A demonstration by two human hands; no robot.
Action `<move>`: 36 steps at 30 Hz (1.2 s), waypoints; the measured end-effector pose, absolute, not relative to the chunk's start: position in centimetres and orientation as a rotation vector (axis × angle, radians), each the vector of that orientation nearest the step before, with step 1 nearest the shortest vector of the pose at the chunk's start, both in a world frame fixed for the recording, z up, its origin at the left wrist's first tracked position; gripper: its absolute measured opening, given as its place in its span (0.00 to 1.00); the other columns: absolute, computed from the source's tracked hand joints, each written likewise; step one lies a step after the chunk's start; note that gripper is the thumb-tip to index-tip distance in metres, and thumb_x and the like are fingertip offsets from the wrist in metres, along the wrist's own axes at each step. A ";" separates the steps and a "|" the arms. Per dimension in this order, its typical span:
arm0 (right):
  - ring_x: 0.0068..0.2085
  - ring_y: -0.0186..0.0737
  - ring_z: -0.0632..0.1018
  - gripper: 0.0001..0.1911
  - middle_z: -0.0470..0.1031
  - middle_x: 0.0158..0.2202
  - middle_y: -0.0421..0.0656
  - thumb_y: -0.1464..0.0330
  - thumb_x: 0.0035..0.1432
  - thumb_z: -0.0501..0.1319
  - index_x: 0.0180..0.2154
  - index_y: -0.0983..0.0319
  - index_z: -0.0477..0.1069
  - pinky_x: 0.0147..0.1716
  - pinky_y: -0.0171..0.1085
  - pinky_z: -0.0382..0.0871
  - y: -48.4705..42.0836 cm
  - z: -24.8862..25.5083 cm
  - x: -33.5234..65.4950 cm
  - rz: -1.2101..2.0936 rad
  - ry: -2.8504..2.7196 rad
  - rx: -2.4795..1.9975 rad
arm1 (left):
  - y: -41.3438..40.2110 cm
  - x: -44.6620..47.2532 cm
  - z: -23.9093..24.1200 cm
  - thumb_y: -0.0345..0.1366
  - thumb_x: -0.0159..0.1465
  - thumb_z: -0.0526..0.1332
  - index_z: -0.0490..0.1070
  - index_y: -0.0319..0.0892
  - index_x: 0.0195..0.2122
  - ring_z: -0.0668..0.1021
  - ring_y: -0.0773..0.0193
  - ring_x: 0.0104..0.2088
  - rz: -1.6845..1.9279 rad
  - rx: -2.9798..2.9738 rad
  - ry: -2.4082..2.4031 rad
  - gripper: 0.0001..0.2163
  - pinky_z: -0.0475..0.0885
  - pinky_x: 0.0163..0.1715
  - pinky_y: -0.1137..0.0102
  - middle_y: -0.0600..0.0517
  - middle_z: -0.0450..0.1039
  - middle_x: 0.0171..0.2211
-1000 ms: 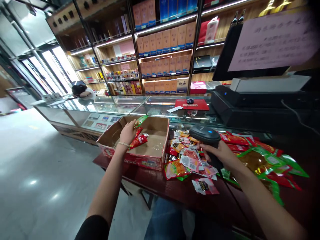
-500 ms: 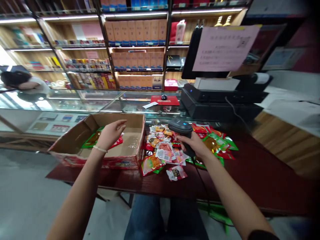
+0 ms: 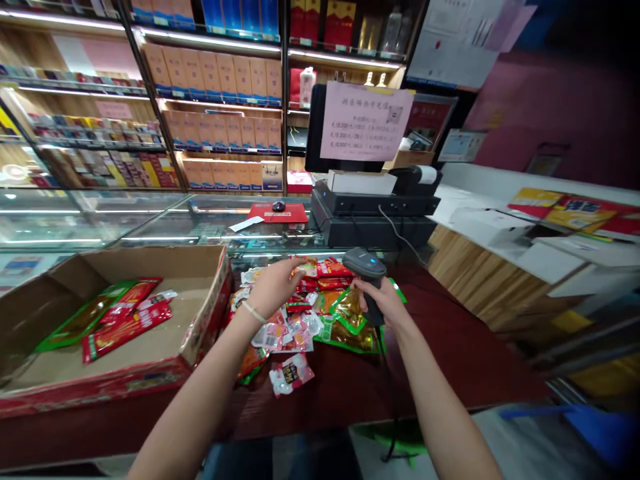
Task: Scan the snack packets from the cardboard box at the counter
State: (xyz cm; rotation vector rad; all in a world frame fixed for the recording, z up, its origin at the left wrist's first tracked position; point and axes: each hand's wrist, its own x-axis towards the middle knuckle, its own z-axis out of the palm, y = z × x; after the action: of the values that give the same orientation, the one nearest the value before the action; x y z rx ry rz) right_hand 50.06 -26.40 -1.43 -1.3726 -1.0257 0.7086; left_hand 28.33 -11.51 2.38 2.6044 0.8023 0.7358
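My right hand (image 3: 381, 300) is wrapped round the grip of a dark barcode scanner (image 3: 364, 263) with a blue light, held over a pile of snack packets (image 3: 310, 313) on the dark red table (image 3: 450, 353). My left hand (image 3: 273, 287) reaches over the pile with fingers stretched toward a red packet (image 3: 330, 268) at its far side; it holds nothing. To the left stands an open cardboard box (image 3: 200, 313) with a few red and green packets (image 3: 120, 317) lying flat inside.
Behind the pile stand a black till with a monitor and a pink notice (image 3: 367, 120). A glass counter (image 3: 165, 220) carries a red mat with a mouse (image 3: 279, 208). Stocked shelves fill the back wall. A wooden counter (image 3: 480, 280) runs along the right.
My left hand has let go of the packets in the box and swung right over the pile. The view has turned to the right. The scanner stays in my right hand.
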 end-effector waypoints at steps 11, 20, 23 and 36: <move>0.14 0.34 0.65 0.15 0.67 0.13 0.37 0.55 0.56 0.63 0.30 0.61 0.71 0.16 0.34 0.57 -27.4 -3.6 54.7 0.674 -0.876 -1.372 | -10.8 41.5 -3.3 0.29 0.64 0.53 0.65 0.42 0.58 0.74 0.55 0.53 0.533 2.855 0.674 0.21 0.69 0.51 0.64 0.43 0.70 0.55; 0.15 0.33 0.65 0.16 0.66 0.13 0.37 0.55 0.55 0.63 0.30 0.62 0.70 0.16 0.33 0.58 -27.8 -3.4 54.1 0.715 -0.861 -1.342 | -10.8 42.0 -5.1 0.26 0.64 0.52 0.70 0.39 0.47 0.73 0.53 0.47 0.574 2.978 0.763 0.13 0.68 0.46 0.62 0.42 0.74 0.44; 0.15 0.33 0.65 0.16 0.67 0.13 0.38 0.55 0.56 0.63 0.31 0.62 0.71 0.16 0.33 0.57 -28.1 -3.3 54.1 0.710 -0.857 -1.334 | -11.0 40.6 -4.3 0.32 0.66 0.54 0.71 0.42 0.47 0.75 0.56 0.43 0.757 2.704 0.746 0.11 0.68 0.43 0.66 0.45 0.76 0.41; 0.16 0.32 0.66 0.15 0.68 0.15 0.38 0.56 0.57 0.63 0.32 0.62 0.71 0.17 0.33 0.58 -27.1 -4.2 51.7 0.801 -0.972 -1.313 | -9.5 31.3 -6.8 0.51 0.57 0.62 0.75 0.38 0.37 0.77 0.61 0.31 0.820 1.581 0.681 0.19 0.70 0.32 0.70 0.50 0.77 0.30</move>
State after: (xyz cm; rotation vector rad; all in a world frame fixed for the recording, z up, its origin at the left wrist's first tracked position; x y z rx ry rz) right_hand 51.72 -27.10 -4.24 -1.3133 -0.9719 0.8006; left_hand 31.35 -9.55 -6.83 1.5811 0.6814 0.8200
